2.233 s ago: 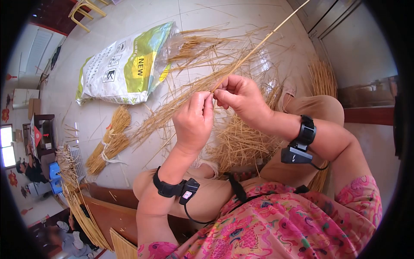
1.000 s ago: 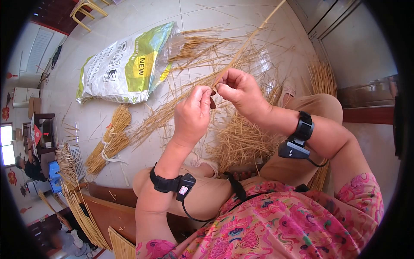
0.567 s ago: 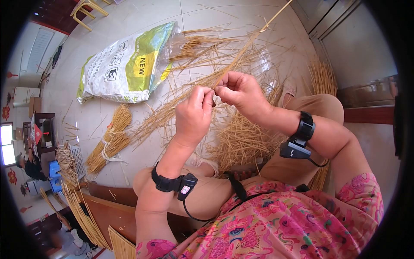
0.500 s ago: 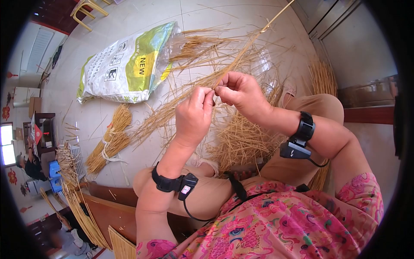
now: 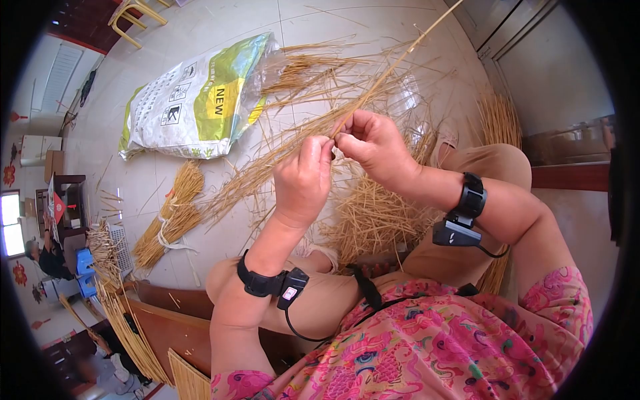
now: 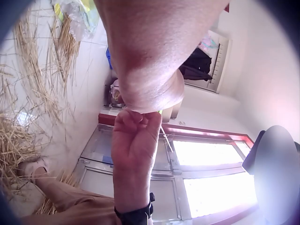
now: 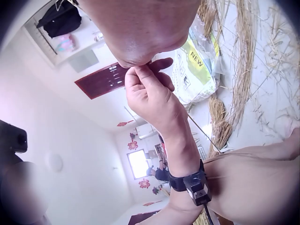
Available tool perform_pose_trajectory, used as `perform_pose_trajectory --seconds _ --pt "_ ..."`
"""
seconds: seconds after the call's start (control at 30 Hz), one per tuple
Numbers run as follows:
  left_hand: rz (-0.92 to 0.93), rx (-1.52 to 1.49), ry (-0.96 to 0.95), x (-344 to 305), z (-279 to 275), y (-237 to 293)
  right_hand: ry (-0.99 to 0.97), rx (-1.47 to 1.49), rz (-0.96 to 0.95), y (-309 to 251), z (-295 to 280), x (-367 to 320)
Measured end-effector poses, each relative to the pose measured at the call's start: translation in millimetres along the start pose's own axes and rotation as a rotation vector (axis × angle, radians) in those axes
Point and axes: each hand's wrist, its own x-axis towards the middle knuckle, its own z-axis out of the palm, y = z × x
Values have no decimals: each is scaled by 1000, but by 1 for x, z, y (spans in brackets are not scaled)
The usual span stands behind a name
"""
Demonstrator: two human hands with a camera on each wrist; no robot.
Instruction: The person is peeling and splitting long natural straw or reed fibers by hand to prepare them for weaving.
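Note:
A long, thin straw stalk [image 5: 437, 21] slants from my fingertips toward the upper right of the head view, with a small frayed bit partway along it. My left hand [image 5: 301, 183] pinches its near end between thumb and curled fingers. Right beside it, my right hand [image 5: 377, 148] pinches the same stalk, fingertips close against the left ones. In the left wrist view the right hand [image 6: 133, 145] faces the camera with thumb and fingers together. The right wrist view has the left hand [image 7: 152, 91] pinching at the meeting point, where the fingers hide the stalk's end.
Loose straw [image 5: 373, 220] lies heaped between my feet and scattered over the tiled floor. A green-and-white bag [image 5: 193, 100] lies beyond, near a tied straw bundle [image 5: 170, 213]. More stalks [image 5: 499, 123] stand by the door, and others lean along a brown wooden board [image 5: 173, 327] at left.
The stalk's far end swings left, then partly back right. Its frayed bit shows from about half a second ago. Both hands stay together, the left shifting slightly right and down.

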Motion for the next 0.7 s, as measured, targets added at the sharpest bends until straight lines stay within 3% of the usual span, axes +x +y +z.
perform_pose_trajectory --seconds 0.3,0.7 --pt "-162 -228 -78 2 -6 5 -27 8 -22 2 -4 1" --pt "-153 -206 -45 1 -6 4 -94 78 17 -8 -3 -1"
